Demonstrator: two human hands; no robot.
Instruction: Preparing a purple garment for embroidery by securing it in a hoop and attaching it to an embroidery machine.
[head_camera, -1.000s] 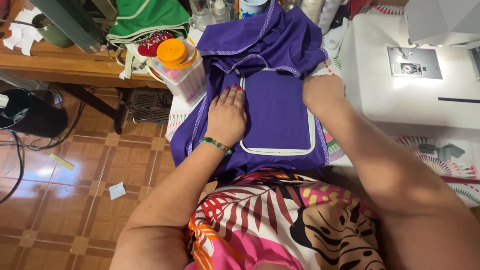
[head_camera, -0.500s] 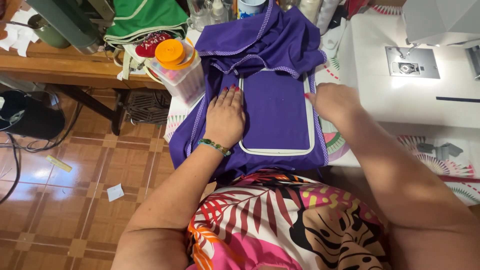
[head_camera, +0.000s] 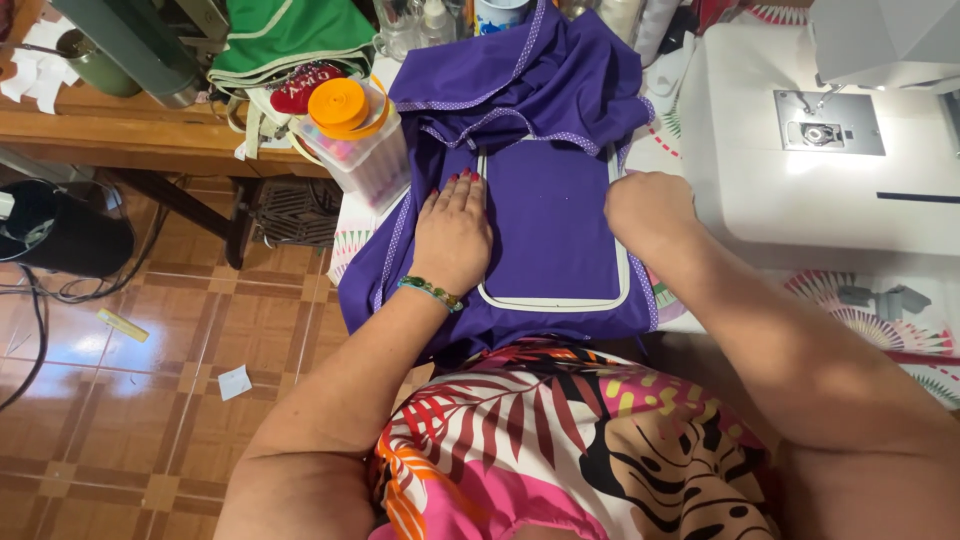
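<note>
Head view looks down on purple fabric stretched over a white rectangular hoop frame at the near edge of the bench, just left of the white sewing machine. The left hand lies flat on the cloth at the frame's left side, fingers pressed together and extended, palm down. The right hand sits at the frame's right edge, curled into a loose fist; whether its fingers pinch the cloth or the frame rim cannot be told, since they are tucked under. The upper part of the fabric lies bunched toward the far edge, its dotted trim folded over itself. A clear container with an orange lid stands just beside the fabric on the left, near the bench's left edge.

Judging from this, uneven pressure between the two hands could pull the cloth askew in the frame, leaving a wrinkle or slack patch. The bunched folds could also creep under the frame's top edge and get caught. A sideways push by the left forearm might nudge the container toward the bench edge.
</note>
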